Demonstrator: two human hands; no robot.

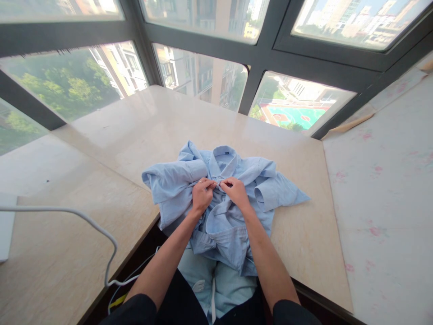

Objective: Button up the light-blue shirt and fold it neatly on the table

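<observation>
Left hand (203,194) and right hand (236,192) pinch the shirt (225,219) below its collar (215,168), exact grip unclear; even tension should limit puckering.

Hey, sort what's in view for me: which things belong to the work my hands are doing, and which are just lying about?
In the work:
- Blue shirt, spread on the ledge
- Left hand and right hand, pinching it just below the collar

Just lying about:
- White cable
- White object at the left edge, partly cut off
</observation>
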